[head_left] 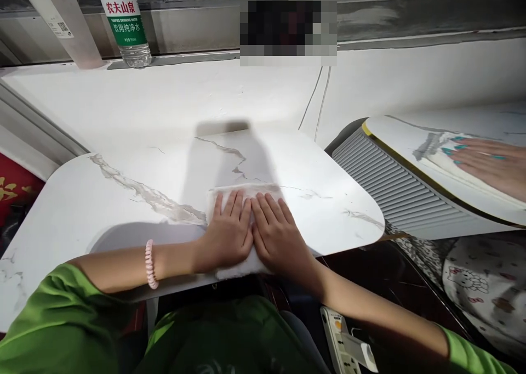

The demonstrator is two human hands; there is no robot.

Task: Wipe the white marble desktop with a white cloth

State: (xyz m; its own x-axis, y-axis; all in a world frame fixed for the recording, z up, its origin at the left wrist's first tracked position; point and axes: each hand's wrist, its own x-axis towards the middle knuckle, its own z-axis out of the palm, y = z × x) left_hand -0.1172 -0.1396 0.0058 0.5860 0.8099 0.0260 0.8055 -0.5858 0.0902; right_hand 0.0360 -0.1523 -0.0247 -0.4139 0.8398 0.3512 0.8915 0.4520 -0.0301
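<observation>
A white cloth point(263, 189) lies flat on a white marble-patterned table point(123, 198) near its front edge. My left hand point(228, 234) and my right hand point(277, 234) rest side by side on the cloth, palms down, fingers straight and pointing away from me. Both press on the cloth; neither grips it. A pink bead bracelet point(150, 264) circles my left wrist. My sleeves are green.
A water bottle point(125, 23) with a green label stands on the far ledge at left. To the right, another person's hand point(491, 165) with teal nails presses a cloth on a second small table point(394, 130). A power strip point(343, 344) lies below by my right arm.
</observation>
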